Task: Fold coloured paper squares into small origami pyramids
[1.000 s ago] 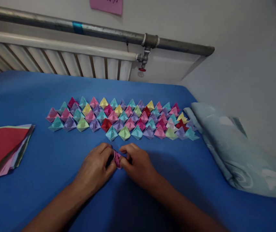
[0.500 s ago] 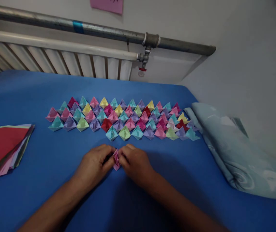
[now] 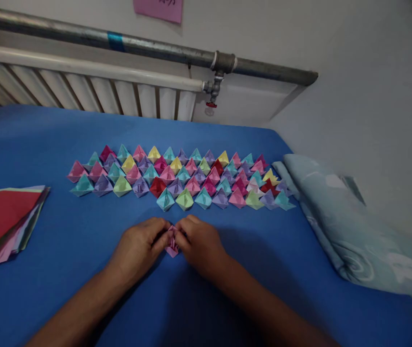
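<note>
Between my two hands is a small pink folded paper boat (image 3: 172,248), its upper part partly hidden by my fingers. My left hand (image 3: 140,245) pinches its left side with thumb and fingertips. On the other side my right hand (image 3: 201,242) pinches it too, thumb against the paper. Just beyond my hands, several rows of folded paper boats (image 3: 185,198) in turquoise, pink, purple, yellow, green and red stand close together on the blue surface (image 3: 57,231).
At the left edge lies a stack of coloured paper (image 3: 3,217), red sheet on top. A folded light-blue patterned cloth (image 3: 339,226) lies on the right. Behind the surface are a white radiator (image 3: 93,91), a metal pipe (image 3: 169,53) and a red-handled valve (image 3: 211,104).
Both hands keep their pinch on the pink paper boat, with only slight finger movement. The whole view has shifted a little.
</note>
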The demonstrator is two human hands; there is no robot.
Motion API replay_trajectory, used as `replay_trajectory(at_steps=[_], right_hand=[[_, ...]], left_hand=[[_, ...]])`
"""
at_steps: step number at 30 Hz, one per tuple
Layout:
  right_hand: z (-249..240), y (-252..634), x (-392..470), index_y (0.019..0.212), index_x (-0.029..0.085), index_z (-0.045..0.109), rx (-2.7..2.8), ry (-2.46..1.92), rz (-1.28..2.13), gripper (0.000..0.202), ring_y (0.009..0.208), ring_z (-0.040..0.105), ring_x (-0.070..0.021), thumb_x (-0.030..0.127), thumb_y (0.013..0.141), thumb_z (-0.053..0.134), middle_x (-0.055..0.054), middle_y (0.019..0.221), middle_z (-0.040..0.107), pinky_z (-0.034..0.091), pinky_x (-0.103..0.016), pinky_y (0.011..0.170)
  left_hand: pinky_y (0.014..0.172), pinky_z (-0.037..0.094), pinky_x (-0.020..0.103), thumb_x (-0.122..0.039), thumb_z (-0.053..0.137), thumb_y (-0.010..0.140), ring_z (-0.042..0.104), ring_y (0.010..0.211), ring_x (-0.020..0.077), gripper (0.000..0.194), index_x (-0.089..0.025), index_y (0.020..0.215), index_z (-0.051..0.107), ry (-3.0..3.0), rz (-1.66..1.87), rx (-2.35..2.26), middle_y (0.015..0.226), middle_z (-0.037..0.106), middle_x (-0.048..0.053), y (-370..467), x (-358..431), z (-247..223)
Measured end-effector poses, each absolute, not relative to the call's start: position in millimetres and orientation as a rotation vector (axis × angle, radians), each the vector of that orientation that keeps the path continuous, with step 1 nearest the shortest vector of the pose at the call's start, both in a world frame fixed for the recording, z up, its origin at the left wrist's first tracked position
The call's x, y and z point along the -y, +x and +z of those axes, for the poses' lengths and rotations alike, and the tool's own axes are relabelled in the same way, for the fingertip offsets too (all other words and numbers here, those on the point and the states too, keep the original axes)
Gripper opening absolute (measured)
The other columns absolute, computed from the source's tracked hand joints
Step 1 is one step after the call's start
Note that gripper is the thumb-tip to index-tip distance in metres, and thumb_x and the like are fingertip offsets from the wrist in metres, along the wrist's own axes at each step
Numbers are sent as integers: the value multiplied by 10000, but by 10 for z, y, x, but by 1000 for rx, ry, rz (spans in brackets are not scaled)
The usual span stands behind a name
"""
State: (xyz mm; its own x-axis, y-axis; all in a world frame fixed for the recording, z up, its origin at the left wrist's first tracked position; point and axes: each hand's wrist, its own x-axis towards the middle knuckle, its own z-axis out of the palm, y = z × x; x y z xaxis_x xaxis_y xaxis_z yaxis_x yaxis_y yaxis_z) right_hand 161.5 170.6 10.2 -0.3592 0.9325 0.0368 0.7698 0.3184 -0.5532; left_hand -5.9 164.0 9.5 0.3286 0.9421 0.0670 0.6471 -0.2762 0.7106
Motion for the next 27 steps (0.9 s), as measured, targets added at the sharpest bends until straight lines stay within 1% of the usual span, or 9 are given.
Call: replay_trajectory(at_steps=[6,10,15,20,24,26,27], right_hand=[[95,1597,-1699,786,178,612,2275,-1530,598,124,697,570,-152,194,886,542,-30,774,624,357,-259,605],[104,1573,-1704,776,180,599,2285,-1545,537,117,692,555,-152,182,874,536,-32,776,625,345,-261,593],[124,1575,-1722,766,190,584,2232,-1574,615,101,669,540,-140,165,855,542,-7,746,610,334,-255,584],[143,1538,-1721,773,187,578,2288,-1593,569,100,677,538,-149,154,853,526,-23,768,618,325,-266,580],[142,1534,-1728,769,183,579,2218,-1586,655,95,694,546,-149,153,848,535,-21,769,616,356,-263,611],[141,1572,-1725,807,186,587,2111,-1543,754,72,691,548,-137,126,823,550,-5,761,614,378,-251,629],[143,1602,-1718,838,189,589,2050,-1515,801,95,686,548,-130,107,811,549,4,760,612,387,-242,633]], left_hand=[[601,419,260,-268,460,899,567,640,137,230,-215,701,563,2075,584,-1413,700,606,-13,-58,-1638,77],[606,411,271,-276,447,900,553,648,150,229,-213,699,536,2091,526,-1479,702,587,-5,-44,-1628,75],[602,404,276,-286,468,888,553,651,160,220,-215,695,546,2073,494,-1486,710,592,0,-40,-1631,84],[593,380,279,-272,474,878,555,638,168,203,-213,693,533,2077,448,-1545,696,601,5,-13,-1634,108],[582,353,279,-282,460,887,536,628,164,208,-207,705,527,2083,360,-1603,690,590,5,3,-1638,151],[586,355,275,-285,458,887,532,626,155,208,-203,707,523,2055,336,-1620,691,583,1,-2,-1633,165],[587,358,272,-285,464,881,533,627,151,200,-201,710,525,2032,336,-1620,693,582,-1,-7,-1629,170]])
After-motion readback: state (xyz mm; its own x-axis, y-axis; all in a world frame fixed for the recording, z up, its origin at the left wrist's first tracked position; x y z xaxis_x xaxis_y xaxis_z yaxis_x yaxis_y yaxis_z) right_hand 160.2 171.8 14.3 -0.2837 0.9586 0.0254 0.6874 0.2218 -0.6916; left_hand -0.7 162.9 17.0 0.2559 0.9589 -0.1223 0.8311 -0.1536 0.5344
